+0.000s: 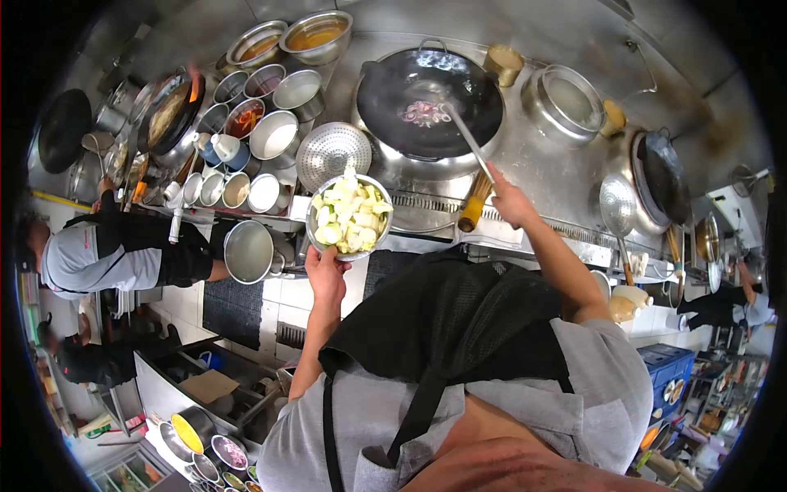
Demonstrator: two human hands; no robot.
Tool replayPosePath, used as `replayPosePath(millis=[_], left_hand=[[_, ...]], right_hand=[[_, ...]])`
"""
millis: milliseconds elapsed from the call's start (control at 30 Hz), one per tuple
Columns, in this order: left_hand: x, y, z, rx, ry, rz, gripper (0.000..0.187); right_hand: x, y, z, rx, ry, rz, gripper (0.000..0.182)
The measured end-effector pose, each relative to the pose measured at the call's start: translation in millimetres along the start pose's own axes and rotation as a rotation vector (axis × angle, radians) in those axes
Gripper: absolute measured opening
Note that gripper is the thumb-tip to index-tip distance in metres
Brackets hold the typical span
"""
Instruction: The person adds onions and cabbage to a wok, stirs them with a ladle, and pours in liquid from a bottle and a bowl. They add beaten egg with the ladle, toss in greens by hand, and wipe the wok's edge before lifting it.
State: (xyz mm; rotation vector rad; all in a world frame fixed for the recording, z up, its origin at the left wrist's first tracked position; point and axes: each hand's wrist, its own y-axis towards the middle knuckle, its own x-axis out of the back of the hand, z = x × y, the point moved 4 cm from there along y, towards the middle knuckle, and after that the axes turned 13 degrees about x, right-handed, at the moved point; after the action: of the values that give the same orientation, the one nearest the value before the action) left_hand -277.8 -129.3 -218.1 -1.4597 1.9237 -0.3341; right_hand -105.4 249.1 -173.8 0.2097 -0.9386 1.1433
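Observation:
My left hand (326, 276) grips the rim of a metal bowl (357, 256) heaped with chopped pale green and white vegetables (352, 211). It holds the bowl in front of the stove, left of my body. My right hand (511, 199) is closed around the long metal handle of a wok utensil (469, 141). That tool reaches down into a large black wok (393, 86), and its working end is hard to make out. Sliced purple onions (425, 114) lie in the wok's middle, beside the tool's tip.
A perforated strainer (334, 154) rests left of the wok, near several seasoning pots (275, 135). A wooden-handled tool (475, 201) lies at the stove's front edge. Another strainer (617, 201) and a second wok (662, 176) stand right. A co-worker (123, 254) stands at left.

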Motion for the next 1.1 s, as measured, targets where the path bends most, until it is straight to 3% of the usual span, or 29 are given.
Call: replayPosePath(millis=[100, 167, 233, 300, 367, 433, 500, 567, 633, 667, 700, 767, 833, 867, 900, 967, 1033, 1100], left_hand=[[1, 3, 1, -0.024, -0.005, 0.029, 0.024], [-1, 2, -5, -0.075, -0.018, -0.005, 0.027], [1, -2, -9, -0.103, -0.044, 0.023, 0.031], [9, -3, -11, -0.078, -0.077, -0.011, 0.03], [27, 5, -7, -0.064, -0.067, -0.008, 0.028], [43, 12, -5, -0.035, -0.081, 0.007, 0.028], [55, 15, -7, 0.0, -0.066, 0.011, 0.03], [62, 21, -13, 0.03, -0.036, 0.007, 0.03], [68, 40, -15, 0.039, 0.041, 0.036, 0.029], [65, 52, -17, 0.044, 0.055, 0.071, 0.029], [61, 61, -21, 0.044, 0.072, 0.094, 0.029], [38, 70, -38, 0.034, 0.128, 0.081, 0.026], [22, 82, -51, -0.003, 0.109, 0.141, 0.021], [17, 87, -58, -0.002, 0.085, 0.145, 0.019], [9, 91, -64, 0.0, 0.064, 0.159, 0.017], [-1, 95, -82, -0.011, 0.077, 0.16, 0.015], [-11, 110, -98, -0.07, 0.236, 0.215, 0.023], [-36, 121, -121, -0.069, 0.325, 0.258, 0.022]], right_hand=[[-17, 8, 19, 0.067, 0.009, 0.032, 0.074], [-21, -2, 28, 0.198, 0.253, -0.005, 0.074], [-15, -29, 28, 0.085, 0.239, 0.058, 0.077], [-13, -45, 28, 0.259, 0.055, 0.086, 0.083], [-15, -40, 18, 0.138, 0.087, 0.16, 0.085], [-13, -14, -9, 0.06, -0.033, 0.043, 0.086], [10, -5, 19, -0.109, 0.215, -0.006, 0.083], [-2, 32, -15, 0.043, 0.33, -0.253, 0.08], [-13, 51, -9, 0.094, -0.026, -0.435, 0.077], [-18, 52, 4, -0.082, -0.079, -0.373, 0.077], [-11, 32, 53, -0.266, 0.1, -0.207, 0.078], [-31, 59, 17, -0.007, -0.031, -0.275, 0.076], [-34, 67, 0, 0.183, 0.231, -0.197, 0.074], [-20, 39, 44, 0.065, 0.298, -0.067, 0.071], [-13, 9, 83, -0.012, 0.437, -0.084, 0.073], [-9, -22, 99, -0.058, 0.385, 0.048, 0.077], [-26, -24, 64, 0.001, 0.509, 0.123, 0.076], [-29, 0, 25, -0.015, 0.446, 0.136, 0.077]])
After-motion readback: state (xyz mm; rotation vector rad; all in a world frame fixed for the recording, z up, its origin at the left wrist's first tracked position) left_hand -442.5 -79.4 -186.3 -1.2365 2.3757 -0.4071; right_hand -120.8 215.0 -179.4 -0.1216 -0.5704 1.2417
